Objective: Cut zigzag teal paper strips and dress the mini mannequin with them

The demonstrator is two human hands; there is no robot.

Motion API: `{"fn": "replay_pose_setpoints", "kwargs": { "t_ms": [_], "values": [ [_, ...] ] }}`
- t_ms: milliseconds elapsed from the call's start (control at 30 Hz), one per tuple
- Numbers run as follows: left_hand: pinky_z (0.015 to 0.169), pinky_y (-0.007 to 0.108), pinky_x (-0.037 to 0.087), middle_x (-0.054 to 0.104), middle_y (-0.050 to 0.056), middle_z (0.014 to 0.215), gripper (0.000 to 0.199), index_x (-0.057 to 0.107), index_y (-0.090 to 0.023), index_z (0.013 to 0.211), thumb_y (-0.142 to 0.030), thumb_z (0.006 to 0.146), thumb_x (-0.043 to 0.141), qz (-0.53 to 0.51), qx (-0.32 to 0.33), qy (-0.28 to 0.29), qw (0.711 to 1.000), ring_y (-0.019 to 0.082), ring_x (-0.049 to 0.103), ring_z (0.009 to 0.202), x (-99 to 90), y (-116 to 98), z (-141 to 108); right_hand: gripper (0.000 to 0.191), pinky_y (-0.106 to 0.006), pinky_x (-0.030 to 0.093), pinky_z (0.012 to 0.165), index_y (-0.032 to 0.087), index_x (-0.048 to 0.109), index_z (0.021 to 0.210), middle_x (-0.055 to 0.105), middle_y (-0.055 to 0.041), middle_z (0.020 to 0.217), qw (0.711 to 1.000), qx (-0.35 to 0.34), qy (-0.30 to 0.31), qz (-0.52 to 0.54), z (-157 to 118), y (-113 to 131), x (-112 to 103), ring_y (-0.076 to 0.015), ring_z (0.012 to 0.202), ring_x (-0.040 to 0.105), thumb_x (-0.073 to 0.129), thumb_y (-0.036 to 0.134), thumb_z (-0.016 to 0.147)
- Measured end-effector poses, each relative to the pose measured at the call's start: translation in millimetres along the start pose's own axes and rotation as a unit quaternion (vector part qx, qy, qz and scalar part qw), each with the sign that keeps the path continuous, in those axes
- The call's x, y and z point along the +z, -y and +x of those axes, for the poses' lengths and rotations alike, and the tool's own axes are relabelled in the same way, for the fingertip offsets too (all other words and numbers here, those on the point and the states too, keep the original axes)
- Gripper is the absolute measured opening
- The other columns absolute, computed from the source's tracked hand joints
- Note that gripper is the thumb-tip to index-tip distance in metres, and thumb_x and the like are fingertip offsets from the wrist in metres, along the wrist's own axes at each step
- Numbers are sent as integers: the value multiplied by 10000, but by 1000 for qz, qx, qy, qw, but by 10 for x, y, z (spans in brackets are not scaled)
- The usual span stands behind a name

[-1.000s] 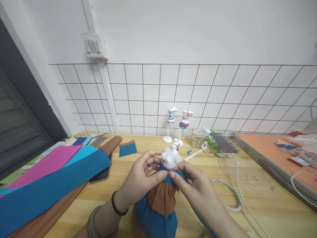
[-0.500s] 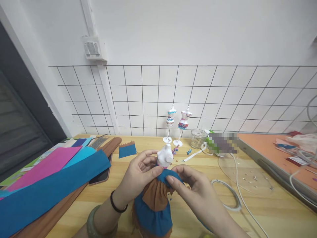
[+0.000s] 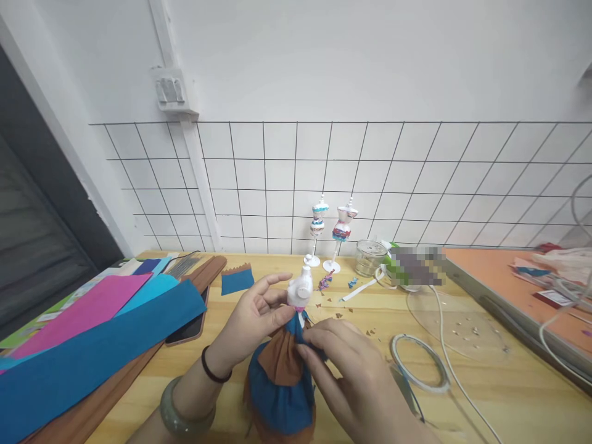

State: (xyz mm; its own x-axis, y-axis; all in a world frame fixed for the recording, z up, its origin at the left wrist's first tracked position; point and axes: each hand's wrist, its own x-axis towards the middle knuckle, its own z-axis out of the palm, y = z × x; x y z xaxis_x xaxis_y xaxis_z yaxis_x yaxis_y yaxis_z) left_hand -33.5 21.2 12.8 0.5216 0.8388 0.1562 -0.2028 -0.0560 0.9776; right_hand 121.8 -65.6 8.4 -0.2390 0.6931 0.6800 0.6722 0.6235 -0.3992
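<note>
A small white mannequin torso (image 3: 300,291) stands in front of me, wearing a gathered skirt with a brown upper layer (image 3: 280,361) over a blue lower layer (image 3: 280,404). My left hand (image 3: 252,317) grips the mannequin at its waist, thumb in front and fingers behind. A pink band (image 3: 300,309) circles the torso just above the skirt. With thumb and fingers closed, my right hand (image 3: 349,364) pinches blue fabric at the right side of the waist. Most of that piece is hidden behind the hand.
Two small mannequins on stands (image 3: 317,225) are by the wall, near a glass jar (image 3: 370,256). Coloured fabric sheets (image 3: 92,333) and a phone (image 3: 187,333) lie left. A tape roll (image 3: 398,351), a cable (image 3: 441,327) and a clear plate (image 3: 456,327) lie right.
My right hand has moved down and left, drawing the blue fabric lower at the waist. The mannequin has shifted slightly left, still in my left hand.
</note>
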Motion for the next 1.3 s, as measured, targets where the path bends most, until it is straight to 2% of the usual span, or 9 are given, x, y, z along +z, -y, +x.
{"fn": "replay_pose_setpoints", "kwargs": {
  "t_ms": [133, 333, 433, 600, 900, 1167, 1300],
  "values": [
    [788, 311, 447, 659, 81, 964, 464, 429, -181, 1163, -227, 751, 637, -6, 3, 10, 1000, 154, 603, 809, -22, 28, -4, 103, -277, 444, 594, 194, 574, 856, 595, -37, 720, 999, 33, 1, 30, -4, -15, 0, -169, 655, 555, 496, 128, 835],
    [784, 298, 448, 667, 82, 961, 459, 436, -178, 1162, -232, 753, 636, 14, 3, 18, 1000, 137, 604, 774, -16, 7, -12, 87, -266, 461, 613, 203, 606, 763, 633, -10, 704, 971, 193, 23, 135, 63, -25, -71, -161, 665, 582, 550, 247, 812],
    [780, 279, 450, 669, 81, 962, 461, 438, -178, 1157, -229, 748, 643, 8, 1, 21, 1000, 153, 607, 840, 4, -11, -18, 118, -276, 468, 630, 203, 623, 775, 646, -16, 721, 962, 225, 27, 151, 83, -27, -72, -171, 686, 590, 553, 292, 809],
    [794, 268, 455, 669, 78, 961, 437, 457, -173, 1134, -201, 742, 647, -12, 3, 39, 999, 163, 609, 896, 53, -40, -52, 168, -262, 468, 591, 190, 614, 762, 630, -28, 701, 961, 228, 17, 154, 64, -30, -37, -167, 650, 590, 523, 316, 826],
    [905, 350, 413, 630, 97, 1062, 484, 453, -191, 1162, -172, 725, 661, 17, 13, 76, 997, 213, 573, 1007, 53, -49, -103, 135, -249, 465, 587, 203, 608, 788, 631, -16, 703, 968, 210, -10, 140, 62, -58, -19, -159, 634, 593, 510, 281, 840],
    [843, 305, 448, 646, 96, 1031, 454, 480, -187, 1158, -121, 737, 636, -20, 27, 104, 994, 181, 596, 940, -21, -37, -69, 72, -234, 443, 570, 195, 601, 745, 610, -3, 650, 982, 146, -20, 117, 32, -39, -35, -141, 603, 576, 563, 202, 806],
    [820, 272, 459, 641, 77, 1018, 427, 533, -200, 1120, -104, 720, 648, -42, 43, 111, 992, 171, 595, 933, -41, -23, -49, 95, -227, 452, 568, 190, 610, 753, 612, -5, 646, 979, 148, -6, 143, 63, -23, -42, -139, 594, 581, 546, 208, 820]
  ]
}}
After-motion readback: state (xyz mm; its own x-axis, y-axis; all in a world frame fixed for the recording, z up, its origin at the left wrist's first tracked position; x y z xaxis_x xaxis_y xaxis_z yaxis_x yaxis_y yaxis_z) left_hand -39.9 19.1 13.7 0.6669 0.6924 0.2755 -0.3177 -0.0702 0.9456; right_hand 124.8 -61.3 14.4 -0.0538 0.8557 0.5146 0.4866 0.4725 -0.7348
